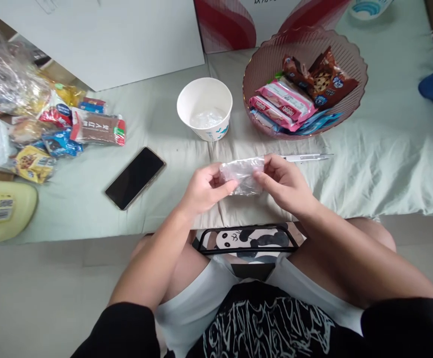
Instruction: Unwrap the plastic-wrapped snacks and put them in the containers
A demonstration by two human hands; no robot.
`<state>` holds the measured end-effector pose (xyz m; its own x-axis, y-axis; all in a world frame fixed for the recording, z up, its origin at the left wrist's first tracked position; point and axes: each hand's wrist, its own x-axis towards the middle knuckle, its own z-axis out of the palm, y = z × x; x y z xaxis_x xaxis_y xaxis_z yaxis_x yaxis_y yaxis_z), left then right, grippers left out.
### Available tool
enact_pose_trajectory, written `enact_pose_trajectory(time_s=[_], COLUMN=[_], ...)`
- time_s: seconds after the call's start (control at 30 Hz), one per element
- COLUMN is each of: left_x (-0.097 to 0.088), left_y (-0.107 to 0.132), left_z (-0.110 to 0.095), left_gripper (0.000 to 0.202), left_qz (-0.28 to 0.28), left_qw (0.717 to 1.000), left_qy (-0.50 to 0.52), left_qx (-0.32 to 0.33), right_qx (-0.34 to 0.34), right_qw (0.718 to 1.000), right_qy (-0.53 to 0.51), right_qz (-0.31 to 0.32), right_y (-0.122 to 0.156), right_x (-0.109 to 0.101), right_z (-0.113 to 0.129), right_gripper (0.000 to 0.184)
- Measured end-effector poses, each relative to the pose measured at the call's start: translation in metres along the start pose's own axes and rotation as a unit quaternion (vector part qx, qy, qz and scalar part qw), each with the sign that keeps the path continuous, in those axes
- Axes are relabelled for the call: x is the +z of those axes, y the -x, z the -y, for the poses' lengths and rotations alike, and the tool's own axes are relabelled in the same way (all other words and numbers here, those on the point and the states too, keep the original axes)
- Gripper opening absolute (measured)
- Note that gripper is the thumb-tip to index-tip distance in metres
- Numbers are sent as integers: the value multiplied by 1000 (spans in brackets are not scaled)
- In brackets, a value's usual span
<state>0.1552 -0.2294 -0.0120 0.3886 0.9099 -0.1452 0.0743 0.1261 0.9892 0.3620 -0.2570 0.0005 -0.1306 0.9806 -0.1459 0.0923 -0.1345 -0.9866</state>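
A small clear plastic bag is stretched between my two hands above the front edge of the cloth-covered surface. My left hand pinches its left end between thumb and fingers. At the other end, my right hand grips it with the thumb on top. Just behind stands a white paper tub with crumpled clear plastic inside. A ribbed pinkish glass bowl holds pink wafer packs, brown cookie packs and blue packs. A slim white pen-like tool lies beyond my right hand.
A black phone lies to the left on the pale green cloth. Farther left are piled snack packets and a yellow jug. White and red boxes stand at the back. A panda-print item rests between my legs.
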Motion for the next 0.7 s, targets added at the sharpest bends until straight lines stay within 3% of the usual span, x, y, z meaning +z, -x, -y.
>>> enact_pose_trajectory(time_s=[0.1,0.23,0.33,0.43,0.53,0.63,0.7], left_x=[-16,-42,-57,-66,-70,-75,-78], left_y=[5,7,-12,-50,-95,-132,-152], left_z=[-4,-20,-51,-88,-107,-97,-80], left_gripper=[33,31,26,30,28,31,28], left_qz=[-98,-269,-305,-243,-114,-7,25], left_qw=[988,937,886,838,837,812,810], left_qy=[-77,-142,-251,-401,-505,-578,-581], left_qx=[89,171,243,281,177,78,74], right_qx=[14,26,27,22,15,4,0], right_qw=[999,999,999,998,998,997,997], right_qy=[-29,-10,9,19,30,31,32], right_qz=[14,23,33,48,60,71,75], right_y=[-4,-9,-11,-13,-14,-15,-16], right_x=[-1,-1,-1,-2,-2,-3,-3], right_z=[1,-3,-5,-5,-5,-4,-3], right_gripper=[27,24,23,22,21,18,17])
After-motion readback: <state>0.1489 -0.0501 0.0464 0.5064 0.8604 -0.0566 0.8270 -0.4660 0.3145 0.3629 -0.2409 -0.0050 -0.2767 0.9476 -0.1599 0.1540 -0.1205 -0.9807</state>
